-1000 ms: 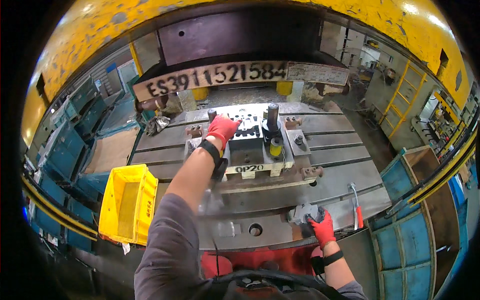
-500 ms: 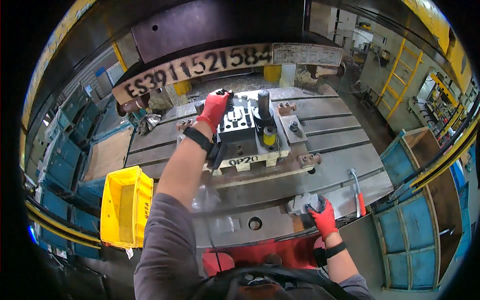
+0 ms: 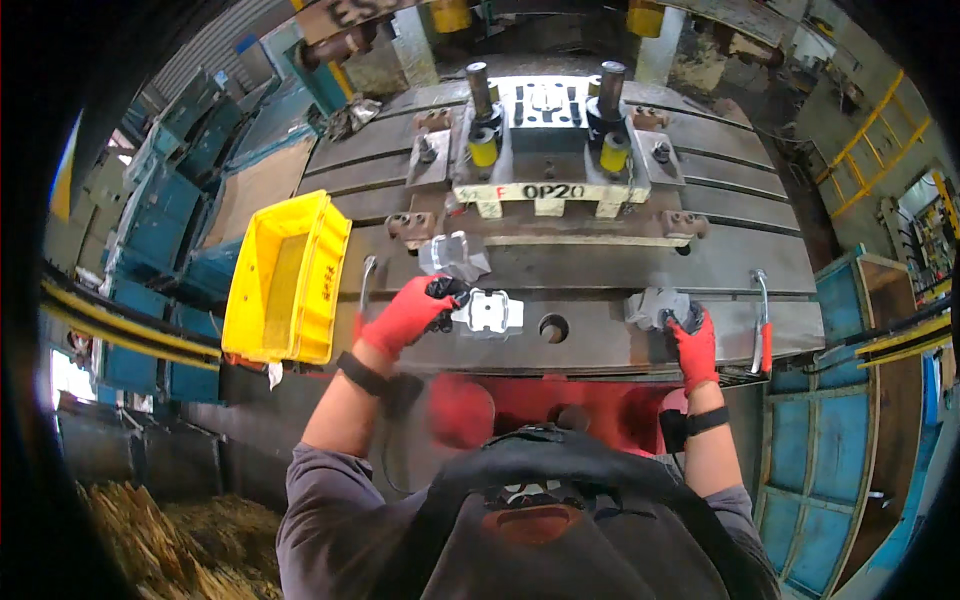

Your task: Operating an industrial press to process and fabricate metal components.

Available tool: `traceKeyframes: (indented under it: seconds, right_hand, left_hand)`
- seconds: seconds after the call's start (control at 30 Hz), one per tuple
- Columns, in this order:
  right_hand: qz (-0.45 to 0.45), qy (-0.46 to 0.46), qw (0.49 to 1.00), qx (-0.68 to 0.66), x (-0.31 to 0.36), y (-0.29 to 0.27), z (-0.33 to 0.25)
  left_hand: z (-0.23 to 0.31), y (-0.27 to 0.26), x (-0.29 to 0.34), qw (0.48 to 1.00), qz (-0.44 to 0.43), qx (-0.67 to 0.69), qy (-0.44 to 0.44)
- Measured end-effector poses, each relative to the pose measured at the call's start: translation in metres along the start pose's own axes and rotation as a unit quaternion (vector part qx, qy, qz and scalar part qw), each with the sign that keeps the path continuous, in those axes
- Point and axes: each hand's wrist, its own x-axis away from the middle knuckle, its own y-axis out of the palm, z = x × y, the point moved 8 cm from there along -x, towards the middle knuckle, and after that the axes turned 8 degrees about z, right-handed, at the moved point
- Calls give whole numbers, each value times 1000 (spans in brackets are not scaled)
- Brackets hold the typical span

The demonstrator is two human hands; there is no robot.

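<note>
My left hand (image 3: 408, 312), in a red glove with dark fingertips, is closed at the left edge of a shiny formed sheet-metal part (image 3: 491, 312) over the front of the machine bed. Another shiny metal part (image 3: 455, 255) lies just beyond it. On the right, my gloved right hand (image 3: 692, 342) has its fingers curled at a dull grey metal part (image 3: 655, 306) low over the bed. Farther back, a lower press die (image 3: 550, 190) stands with dark upright posts and yellow cylinders; neither hand touches it.
A yellow bin (image 3: 335, 285) stands left of my left hand. Red-handled tools lie at both sides, one (image 3: 765, 335) near the right edge. The slotted bed (image 3: 590, 270) has a round hole near its front. Blue crates (image 3: 815, 480) stand at right.
My left hand has come back from the die to the shiny part at the front. My right hand stays at the grey part. The view has shifted, showing the whole die.
</note>
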Motion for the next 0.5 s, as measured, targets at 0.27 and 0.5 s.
traceKeyframes:
  seconds: [0.27, 0.5]
  right_hand:
    - [-32, 43, 999, -8, 0, 8, -9]
    - [19, -8, 998, 64, -15, 0, 11]
  left_hand:
    - [-54, 2, 7, 902, 222, -342, 140]
    - [16, 23, 32, 842, 245, -446, 183]
